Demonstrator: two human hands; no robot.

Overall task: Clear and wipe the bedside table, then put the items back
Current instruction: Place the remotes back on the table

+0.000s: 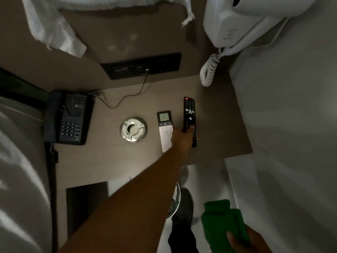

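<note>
No writing is readable. Left hand (184, 136), fingers closed round the black TV remote (189, 114) at centre-right of the bedside table (102, 161). Right hand (244, 240), lower right, grips a green cloth (222, 220).

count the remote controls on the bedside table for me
2. The black remote lies right of centre on the bedside table, under the left hand. The white remote with a screen lies just left of it. None seem hidden.

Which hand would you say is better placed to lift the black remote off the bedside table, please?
Left: the left hand already rests on the black remote, while the right hand holds the green cloth low, off the table.
</note>
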